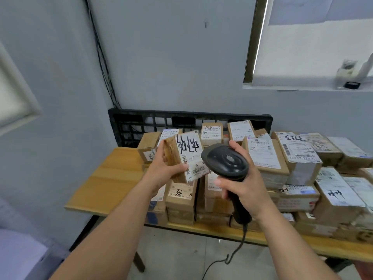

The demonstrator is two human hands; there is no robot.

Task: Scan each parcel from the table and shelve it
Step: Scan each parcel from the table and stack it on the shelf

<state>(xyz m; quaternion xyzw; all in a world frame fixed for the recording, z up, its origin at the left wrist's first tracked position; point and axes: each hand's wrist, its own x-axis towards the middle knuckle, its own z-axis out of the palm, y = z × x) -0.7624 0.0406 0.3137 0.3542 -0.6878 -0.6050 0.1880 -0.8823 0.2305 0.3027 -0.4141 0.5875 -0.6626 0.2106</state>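
My left hand (163,168) grips a small cardboard parcel (187,152) from its left side and holds it above the table. Its white label with black handwriting and barcodes faces up and to the right. My right hand (242,190) grips the handle of a black barcode scanner (227,161). The scanner's head sits just right of the parcel's label, touching or nearly touching its lower right corner. The scanner's cable (236,251) hangs down in front of the table.
A wooden table (109,180) carries several labelled cardboard parcels (266,156), stacked from the middle to the right edge. A black plastic crate (141,124) stands against the wall behind them. A window sill (302,85) is at upper right. The table's left part is bare wood.
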